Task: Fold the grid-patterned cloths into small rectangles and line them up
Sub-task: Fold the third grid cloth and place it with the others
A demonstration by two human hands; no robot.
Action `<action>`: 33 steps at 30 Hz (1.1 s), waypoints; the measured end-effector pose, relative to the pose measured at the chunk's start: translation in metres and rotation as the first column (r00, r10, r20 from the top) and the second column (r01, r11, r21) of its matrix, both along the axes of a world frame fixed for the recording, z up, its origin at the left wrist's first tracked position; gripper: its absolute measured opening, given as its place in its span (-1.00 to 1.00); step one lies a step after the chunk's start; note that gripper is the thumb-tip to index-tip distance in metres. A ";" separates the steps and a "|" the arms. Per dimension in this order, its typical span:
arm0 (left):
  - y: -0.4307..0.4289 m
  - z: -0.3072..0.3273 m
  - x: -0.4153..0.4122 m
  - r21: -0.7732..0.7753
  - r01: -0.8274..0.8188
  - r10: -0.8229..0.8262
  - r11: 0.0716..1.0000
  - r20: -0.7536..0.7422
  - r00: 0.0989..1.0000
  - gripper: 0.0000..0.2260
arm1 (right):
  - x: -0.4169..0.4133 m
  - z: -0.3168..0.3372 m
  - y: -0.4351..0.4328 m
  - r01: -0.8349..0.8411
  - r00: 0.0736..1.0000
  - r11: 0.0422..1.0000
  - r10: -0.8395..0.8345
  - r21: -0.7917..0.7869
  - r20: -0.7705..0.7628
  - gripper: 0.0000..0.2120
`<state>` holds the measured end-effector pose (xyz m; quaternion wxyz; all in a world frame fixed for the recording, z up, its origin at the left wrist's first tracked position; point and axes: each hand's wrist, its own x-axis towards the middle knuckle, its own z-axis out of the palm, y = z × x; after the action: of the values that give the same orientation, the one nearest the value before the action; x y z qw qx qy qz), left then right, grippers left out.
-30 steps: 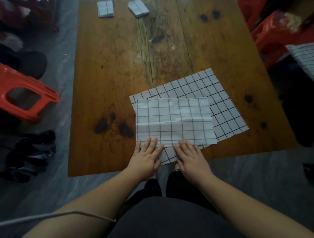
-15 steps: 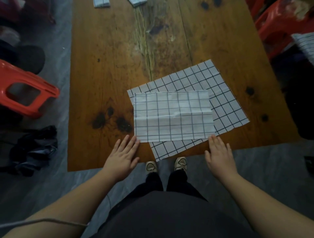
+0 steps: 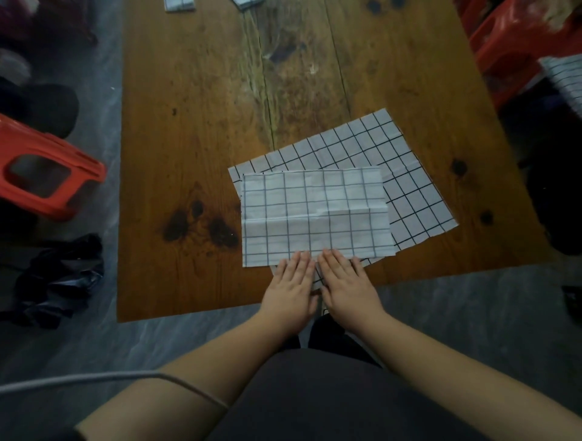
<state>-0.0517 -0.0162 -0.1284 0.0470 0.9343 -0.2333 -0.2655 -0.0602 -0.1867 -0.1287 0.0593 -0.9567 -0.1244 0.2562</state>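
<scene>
A person in dark clothing looks down over two bare forearms; a thin grey cable crosses the left one. Both hands lie palm down, side by side, at the near edge of a brown wooden surface. The left hand and right hand almost touch. Their fingers are straight and held close together, the tips pressing flat on the near edge of a folded cloth.

This white cloth with a black grid forms a wide rectangle with a crease running across its middle. It lies on top of an unfolded grid cloth, which is turned at an angle and sticks out to the right, behind and at the near edge.

At the far edge of the surface, two small folded rectangles lie near each other, cut off by the frame.

On the floor to the left are crumpled dark fabric and a red plastic stool. To the right, another red stool has more grid cloth lying just in front of it.
</scene>
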 end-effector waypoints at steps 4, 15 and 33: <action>0.025 -0.005 -0.001 -0.021 0.026 -0.026 0.999 0.029 0.999 -0.40 | -0.006 -0.001 -0.022 -0.007 1.000 0.999 0.008 -0.037 0.015 -0.37; 0.115 -0.005 -0.013 0.035 -0.150 0.148 0.988 0.051 0.988 -0.38 | -0.024 0.008 -0.102 0.237 0.971 0.958 -0.239 -0.161 0.007 -0.39; 0.016 0.014 0.006 -0.079 0.026 -0.023 0.997 0.039 0.999 -0.38 | 0.000 0.019 0.003 -0.016 0.999 1.000 0.016 0.013 -0.045 -0.28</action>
<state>-0.0453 0.0000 -0.1140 0.0765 0.9336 -0.2558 -0.2389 -0.0600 -0.1832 -0.1098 0.0658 -0.9494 -0.1324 0.2772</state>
